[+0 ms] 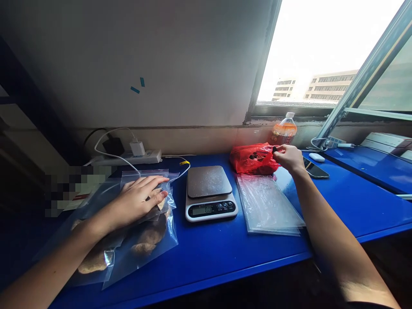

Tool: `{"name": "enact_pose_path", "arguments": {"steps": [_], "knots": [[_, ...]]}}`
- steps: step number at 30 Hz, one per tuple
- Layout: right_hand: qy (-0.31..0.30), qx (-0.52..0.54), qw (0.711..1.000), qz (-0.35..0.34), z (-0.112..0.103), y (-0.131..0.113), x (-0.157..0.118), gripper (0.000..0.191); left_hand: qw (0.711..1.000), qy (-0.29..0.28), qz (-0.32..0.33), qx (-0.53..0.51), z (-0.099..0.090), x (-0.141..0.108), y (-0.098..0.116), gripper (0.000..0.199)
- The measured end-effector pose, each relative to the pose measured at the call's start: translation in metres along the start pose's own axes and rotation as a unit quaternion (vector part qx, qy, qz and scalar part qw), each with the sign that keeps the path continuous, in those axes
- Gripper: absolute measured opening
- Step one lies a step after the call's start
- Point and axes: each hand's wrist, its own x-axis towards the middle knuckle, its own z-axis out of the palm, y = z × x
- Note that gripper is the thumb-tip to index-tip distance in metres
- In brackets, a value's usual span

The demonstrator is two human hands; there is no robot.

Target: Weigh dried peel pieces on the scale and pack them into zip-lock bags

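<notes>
The right hand (289, 159) has thumb and fingers closed on a small dark piece (274, 149) at the right side of the red bag (240, 161) — more dark pieces (257, 156) show in the bag's opening, just left of the fingertips. The held piece is too small and too covered to tell its long axis. From that grip the digital scale (210, 182) lies to the left and nearer the person, its bare plate beside the bag; the left hand (140, 197) is the nearer of the two to it, palm down and fingers loosely spread on filled clear bags (141, 257) with brown lumps inside. Flat, seemingly unfilled bags (270, 206) lie between scale and right forearm. All this sits on a glossy blue table (206, 262) against a grey wall (193, 64) — a bright window (309, 51) (buildings outside) stands at the right, behind an orange-labelled bottle (286, 130).
</notes>
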Motion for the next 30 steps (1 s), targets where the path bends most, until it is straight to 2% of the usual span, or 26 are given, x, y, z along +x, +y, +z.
{"name": "enact_pose_path", "arguments": {"steps": [4, 11, 14, 16, 17, 18, 20, 23, 26, 30], "knots": [[0.008, -0.088, 0.995, 0.048, -0.011, 0.003, -0.001, 0.023, 1.000, -0.002, 0.002, 0.000, -0.002, -0.001, 0.002, 0.061], [0.078, -0.010, 0.994, 0.071, -0.025, 0.016, 0.000, 0.025, 1.000, -0.003, 0.011, 0.003, -0.001, -0.002, 0.002, 0.060], [0.111, 0.047, 0.992, 0.045, -0.025, -0.002, -0.001, 0.029, 1.000, -0.006, 0.005, 0.002, 0.000, -0.003, 0.000, 0.061], [0.129, 0.077, 0.989, -0.003, -0.021, -0.029, -0.010, 0.027, 1.000, -0.013, 0.004, 0.007, 0.000, -0.003, -0.001, 0.062], [0.130, 0.102, 0.985, -0.057, -0.019, -0.045, -0.018, 0.024, 1.000, -0.016, 0.004, 0.009, 0.001, -0.003, -0.002, 0.062], [0.121, 0.124, 0.977, -0.121, -0.015, -0.062, -0.028, 0.020, 1.000, -0.018, 0.004, 0.010, 0.001, -0.003, -0.002, 0.063], [0.061, 0.128, 0.957, -0.251, -0.007, -0.096, -0.053, 0.016, 1.000, -0.020, 0.003, 0.010, 0.001, -0.003, -0.002, 0.064], [-0.038, 0.105, 0.916, -0.385, 0.007, -0.133, -0.088, 0.021, 1.000, -0.017, 0.009, 0.008, -0.001, -0.003, -0.001, 0.064], [-0.111, 0.085, 0.894, -0.425, 0.017, -0.147, -0.107, 0.021, 1.000, -0.021, 0.010, 0.010, -0.003, -0.004, 0.002, 0.064], [-0.181, 0.077, 0.884, -0.423, 0.015, -0.146, -0.110, 0.032, 1.000, -0.024, 0.005, 0.006, -0.004, -0.005, 0.003, 0.064]]}}
